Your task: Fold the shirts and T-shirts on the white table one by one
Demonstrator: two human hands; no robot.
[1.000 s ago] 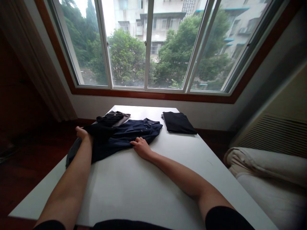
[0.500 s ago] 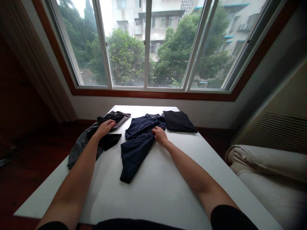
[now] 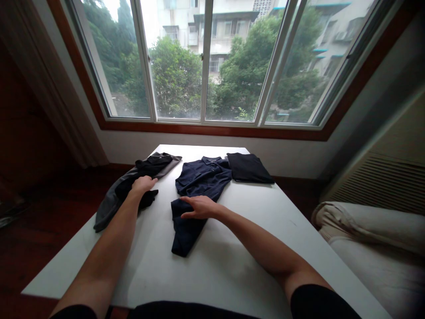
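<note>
A navy collared shirt (image 3: 202, 175) lies spread on the white table (image 3: 232, 266), its collar towards the window and one part reaching towards me. Over its lower part is my right hand (image 3: 199, 207), fingers stretched out and thumb apart; whether it presses on the cloth I cannot tell. To the left, my left hand (image 3: 144, 184) is closed on a black garment (image 3: 156, 165), which bunches below the hand. Most of the left fingers are hidden. Under the black garment lies a grey garment (image 3: 111, 208), trailing towards the table's left edge.
A folded dark garment (image 3: 249, 168) lies at the table's far right, touching the navy shirt. Beyond the table are a wall and a wide window (image 3: 202, 66). A cushioned seat (image 3: 375, 230) stands at the right, and a curtain (image 3: 63, 97) hangs at the left.
My right hand has let go of the shirt's right edge and moved left and nearer, opening over its lower part. My left hand has shifted slightly left and nearer, and the black cloth has drawn leftward.
</note>
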